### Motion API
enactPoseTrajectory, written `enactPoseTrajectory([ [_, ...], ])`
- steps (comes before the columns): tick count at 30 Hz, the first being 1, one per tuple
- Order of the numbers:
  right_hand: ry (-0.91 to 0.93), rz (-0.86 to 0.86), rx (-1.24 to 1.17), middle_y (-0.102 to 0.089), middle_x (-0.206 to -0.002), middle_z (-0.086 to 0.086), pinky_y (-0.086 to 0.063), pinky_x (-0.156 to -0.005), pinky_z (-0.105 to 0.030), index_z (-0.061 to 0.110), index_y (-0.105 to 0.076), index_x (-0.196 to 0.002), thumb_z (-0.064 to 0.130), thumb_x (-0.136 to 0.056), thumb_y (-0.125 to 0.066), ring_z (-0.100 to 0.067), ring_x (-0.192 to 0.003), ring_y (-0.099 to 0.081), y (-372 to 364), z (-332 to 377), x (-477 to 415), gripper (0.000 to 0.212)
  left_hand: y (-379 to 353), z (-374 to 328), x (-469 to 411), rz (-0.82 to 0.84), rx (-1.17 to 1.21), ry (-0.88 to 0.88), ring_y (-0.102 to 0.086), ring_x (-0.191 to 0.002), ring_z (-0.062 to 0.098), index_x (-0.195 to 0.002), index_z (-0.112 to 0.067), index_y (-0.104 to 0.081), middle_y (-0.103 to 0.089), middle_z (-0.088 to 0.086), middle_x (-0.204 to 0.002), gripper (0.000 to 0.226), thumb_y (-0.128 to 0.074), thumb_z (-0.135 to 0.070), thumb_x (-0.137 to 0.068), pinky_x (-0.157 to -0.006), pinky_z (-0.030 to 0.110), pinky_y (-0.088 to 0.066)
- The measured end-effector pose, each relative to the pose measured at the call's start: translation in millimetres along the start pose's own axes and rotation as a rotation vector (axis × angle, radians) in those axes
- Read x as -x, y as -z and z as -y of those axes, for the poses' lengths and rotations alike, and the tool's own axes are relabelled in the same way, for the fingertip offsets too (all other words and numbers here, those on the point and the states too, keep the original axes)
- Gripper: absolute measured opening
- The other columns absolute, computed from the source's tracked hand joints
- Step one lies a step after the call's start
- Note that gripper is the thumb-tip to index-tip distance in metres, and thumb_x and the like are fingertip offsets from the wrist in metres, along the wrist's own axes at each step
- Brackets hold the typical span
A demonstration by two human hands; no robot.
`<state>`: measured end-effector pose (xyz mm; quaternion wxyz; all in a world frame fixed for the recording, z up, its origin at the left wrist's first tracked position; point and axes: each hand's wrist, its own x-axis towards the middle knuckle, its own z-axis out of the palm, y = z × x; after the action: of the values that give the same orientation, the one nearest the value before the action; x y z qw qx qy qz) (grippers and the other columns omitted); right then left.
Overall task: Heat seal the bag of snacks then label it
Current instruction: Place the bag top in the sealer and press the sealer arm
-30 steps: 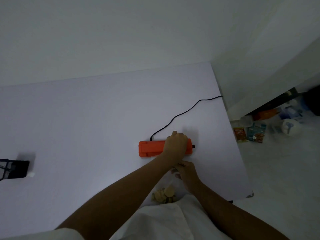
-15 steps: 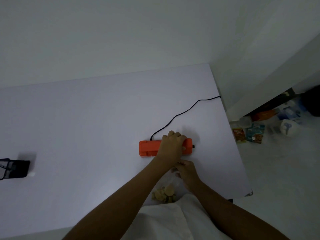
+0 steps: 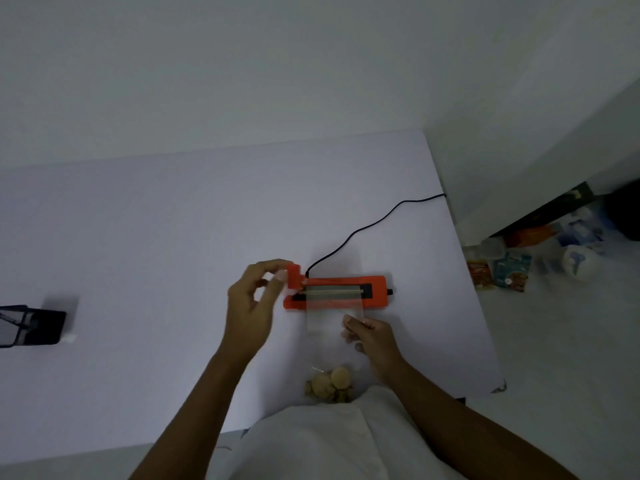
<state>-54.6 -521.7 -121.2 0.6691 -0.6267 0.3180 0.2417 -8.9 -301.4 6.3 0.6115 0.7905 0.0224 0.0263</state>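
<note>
no legible text, labels or brands anywhere

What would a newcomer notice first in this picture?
The bright orange heat sealer on the white table, right of its centre, stands out most; the left hand holds its lid raised. Just in front, the right hand pinches a clear bag whose top lies on the sealing strip, with snacks at its near end.

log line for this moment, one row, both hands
step: heat seal | sealer lid: raised | bag: top across seal bar, snacks at bottom | left hand: holds lid | right hand: pinches bag edge
</note>
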Motion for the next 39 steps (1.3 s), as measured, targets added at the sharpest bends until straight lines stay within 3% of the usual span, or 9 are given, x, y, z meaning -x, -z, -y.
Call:
enactPoseTrajectory([
  [3,0.006,-0.005,-0.003,-0.076,-0.078,-0.011,-0.047,-0.065,-0.031,0.005,-0.075,-0.085,0.027,-0.086,-0.073,-0.016,-0.069,-0.066,-1,0,0,0.022,17,3,1,-0.122,0.083,0.066,-0.065,-0.098,0.018,-0.106,-0.006,-0.068,-0.072,0.004,-0.103,0.043,-0.04,-0.038,-0.096,-0.081,0.029,-0.051],
  [7,-0.002,-0.008,-0.009,-0.075,-0.076,-0.009,-0.047,-0.065,-0.03,0.004,-0.074,-0.086,0.026,-0.085,-0.073,-0.016,-0.068,-0.065,-2,1,-1,0.022,31,13,-1,-0.263,0.098,0.144,-0.065,-0.094,0.02,-0.103,-0.005,-0.068,-0.072,0.007,-0.1,0.04,-0.039,-0.033,-0.1,-0.078,0.033,-0.051],
  [13,-0.005,-0.006,-0.001,-0.075,-0.076,-0.008,-0.046,-0.064,-0.03,0.003,-0.073,-0.087,0.027,-0.085,-0.073,-0.015,-0.068,-0.065,-2,1,-1,0.024,45,29,-6,-0.414,0.204,0.292,-0.064,-0.092,0.017,-0.089,-0.023,-0.071,-0.072,0.003,-0.095,0.034,-0.041,-0.031,-0.102,-0.082,0.041,-0.051],
  [18,-0.005,-0.009,0.003,-0.075,-0.076,-0.008,-0.046,-0.063,-0.029,0.004,-0.073,-0.087,0.026,-0.086,-0.072,-0.015,-0.067,-0.066,-2,1,-2,0.022,55,37,-12,-0.569,0.35,0.464,-0.065,-0.102,0.028,-0.085,-0.024,-0.07,-0.072,0.006,-0.092,0.037,-0.04,-0.036,-0.102,-0.084,0.04,-0.053],
  [26,0.004,0.0,0.007,-0.075,-0.077,-0.009,-0.045,-0.064,-0.03,0.007,-0.074,-0.087,0.025,-0.086,-0.072,-0.017,-0.068,-0.065,-1,-1,-3,0.019,80,55,-14,-0.545,0.279,0.635,-0.066,-0.105,0.024,-0.095,-0.024,-0.065,-0.072,0.002,-0.097,0.033,-0.037,-0.04,-0.103,-0.082,0.038,-0.053],
  [29,0.01,0.002,0.01,-0.074,-0.076,-0.009,-0.045,-0.063,-0.03,0.005,-0.074,-0.088,0.024,-0.087,-0.071,-0.017,-0.068,-0.065,-1,0,-2,0.019,85,54,-18,-0.529,0.237,0.671,-0.064,-0.107,0.024,-0.107,-0.02,-0.061,-0.069,0.008,-0.111,0.03,-0.037,-0.038,-0.103,-0.086,0.04,-0.052],
  [34,0.046,-0.017,0.035,-0.075,-0.075,-0.01,-0.046,-0.063,-0.03,0.005,-0.074,-0.088,0.02,-0.087,-0.071,-0.017,-0.065,-0.066,-3,2,0,0.016,80,42,-15,-0.609,-0.109,0.489,-0.058,-0.103,0.021,-0.107,-0.015,-0.063,-0.063,0.005,-0.105,0.028,-0.042,-0.032,-0.1,-0.091,0.039,-0.049],
  [37,0.086,-0.023,0.061,-0.075,-0.074,-0.009,-0.047,-0.062,-0.03,0.005,-0.074,-0.088,0.021,-0.087,-0.071,-0.015,-0.063,-0.066,-3,4,0,0.016,68,18,-11,-0.723,-0.274,0.189,-0.058,-0.102,0.019,-0.109,-0.011,-0.059,-0.062,0.007,-0.108,0.025,-0.047,-0.03,-0.099,-0.084,0.028,-0.047],
  [39,0.11,-0.016,0.062,-0.075,-0.074,-0.009,-0.048,-0.062,-0.03,0.007,-0.074,-0.089,0.02,-0.087,-0.071,-0.016,-0.063,-0.066,-3,5,1,0.014,58,2,-9,-0.7,-0.338,-0.009,-0.057,-0.094,0.018,-0.104,-0.006,-0.058,-0.061,0.007,-0.1,0.019,-0.05,-0.022,-0.099,-0.078,0.025,-0.045],
])
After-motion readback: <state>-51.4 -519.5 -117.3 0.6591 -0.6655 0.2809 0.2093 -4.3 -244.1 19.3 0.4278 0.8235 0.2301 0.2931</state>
